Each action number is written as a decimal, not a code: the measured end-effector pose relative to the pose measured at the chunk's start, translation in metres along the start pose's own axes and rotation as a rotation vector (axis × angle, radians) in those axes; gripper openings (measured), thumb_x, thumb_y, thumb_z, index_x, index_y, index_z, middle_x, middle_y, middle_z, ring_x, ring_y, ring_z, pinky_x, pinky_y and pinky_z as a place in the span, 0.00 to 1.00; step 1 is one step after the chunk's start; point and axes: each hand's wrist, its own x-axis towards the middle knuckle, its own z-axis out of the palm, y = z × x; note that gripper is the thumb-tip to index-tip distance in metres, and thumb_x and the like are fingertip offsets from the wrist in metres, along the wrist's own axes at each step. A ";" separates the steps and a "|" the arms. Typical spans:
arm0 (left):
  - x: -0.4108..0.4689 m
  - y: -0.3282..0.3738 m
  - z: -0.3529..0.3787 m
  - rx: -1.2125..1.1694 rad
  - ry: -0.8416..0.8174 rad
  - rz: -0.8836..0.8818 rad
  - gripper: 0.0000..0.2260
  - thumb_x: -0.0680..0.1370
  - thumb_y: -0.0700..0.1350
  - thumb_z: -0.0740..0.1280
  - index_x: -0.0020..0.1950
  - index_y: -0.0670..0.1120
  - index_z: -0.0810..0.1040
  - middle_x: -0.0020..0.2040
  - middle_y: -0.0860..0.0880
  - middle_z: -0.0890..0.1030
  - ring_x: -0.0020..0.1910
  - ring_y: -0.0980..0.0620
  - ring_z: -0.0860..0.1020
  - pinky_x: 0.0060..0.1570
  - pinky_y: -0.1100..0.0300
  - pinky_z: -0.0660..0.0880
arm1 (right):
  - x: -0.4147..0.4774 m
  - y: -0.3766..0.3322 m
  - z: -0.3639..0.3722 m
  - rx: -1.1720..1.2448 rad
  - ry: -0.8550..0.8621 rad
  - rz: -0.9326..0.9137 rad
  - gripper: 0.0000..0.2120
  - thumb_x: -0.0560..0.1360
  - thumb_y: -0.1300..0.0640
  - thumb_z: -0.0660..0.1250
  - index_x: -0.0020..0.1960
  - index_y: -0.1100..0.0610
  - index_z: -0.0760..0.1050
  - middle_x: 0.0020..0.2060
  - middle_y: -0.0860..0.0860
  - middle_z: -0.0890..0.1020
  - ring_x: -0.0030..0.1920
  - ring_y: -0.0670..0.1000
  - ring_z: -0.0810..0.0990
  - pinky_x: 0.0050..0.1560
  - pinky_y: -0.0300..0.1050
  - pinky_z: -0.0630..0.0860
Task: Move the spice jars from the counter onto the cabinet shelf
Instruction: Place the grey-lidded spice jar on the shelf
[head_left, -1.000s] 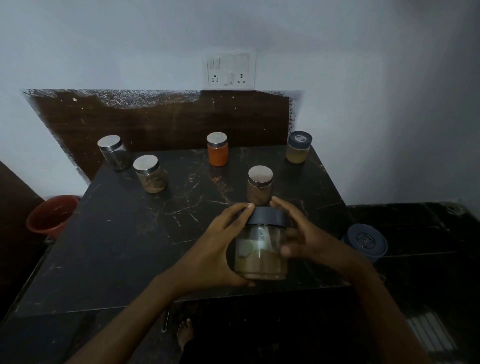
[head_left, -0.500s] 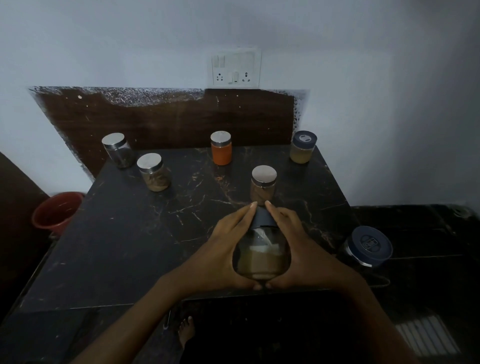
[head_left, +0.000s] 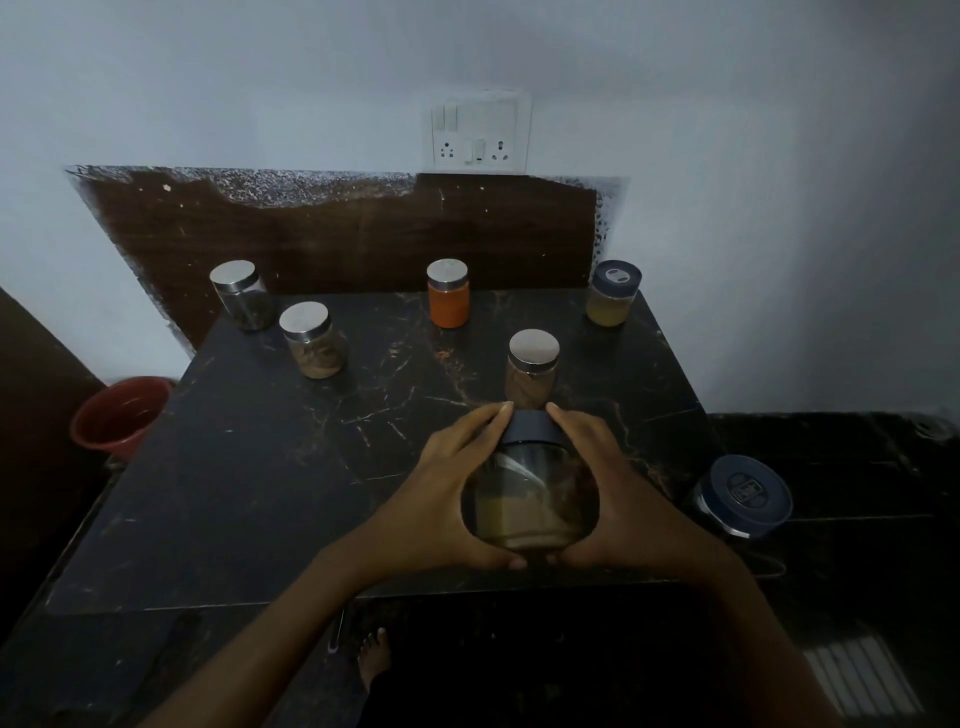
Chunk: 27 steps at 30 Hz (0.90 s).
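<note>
A large glass jar (head_left: 530, 499) with a dark blue lid and tan powder stands near the front edge of the black marble counter (head_left: 270, 467). My left hand (head_left: 436, 499) and my right hand (head_left: 623, 499) wrap around it from both sides, thumbs meeting at its base. Behind it stands a steel-lidded brown spice jar (head_left: 532, 369). Farther back are an orange jar (head_left: 448, 293), a blue-lidded yellow jar (head_left: 613, 293), a steel-lidded tan jar (head_left: 313, 340) and a dark-filled jar (head_left: 241, 295). No cabinet shelf is in view.
Another blue-lidded jar (head_left: 743, 496) sits on a lower dark surface to the right of the counter. A red bucket (head_left: 119, 415) stands on the floor at the left. A switch and socket plate (head_left: 478, 132) hangs on the back wall. My bare foot (head_left: 374, 654) shows below.
My right hand has closed in from the lid side onto the jar's body, so both hands now cup the large jar. The jar itself has stayed in place.
</note>
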 end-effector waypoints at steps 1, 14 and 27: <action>0.000 0.001 0.000 -0.025 0.020 -0.001 0.55 0.61 0.56 0.80 0.77 0.56 0.47 0.74 0.64 0.49 0.74 0.57 0.53 0.68 0.49 0.66 | -0.001 0.001 -0.001 0.018 -0.013 0.001 0.58 0.59 0.51 0.80 0.65 0.28 0.37 0.64 0.31 0.47 0.62 0.34 0.57 0.49 0.15 0.57; -0.006 0.004 0.000 -0.019 0.012 0.005 0.53 0.62 0.58 0.78 0.76 0.59 0.46 0.75 0.66 0.46 0.74 0.59 0.50 0.70 0.46 0.63 | -0.004 -0.003 -0.001 0.056 -0.040 0.025 0.59 0.58 0.48 0.80 0.65 0.27 0.35 0.66 0.32 0.48 0.66 0.38 0.54 0.51 0.17 0.57; -0.014 0.001 -0.003 -0.097 0.028 -0.058 0.54 0.62 0.56 0.79 0.77 0.58 0.46 0.73 0.65 0.49 0.73 0.58 0.54 0.67 0.55 0.68 | -0.004 -0.006 -0.001 0.117 -0.056 0.014 0.59 0.57 0.50 0.81 0.69 0.33 0.39 0.67 0.33 0.50 0.60 0.22 0.53 0.52 0.16 0.59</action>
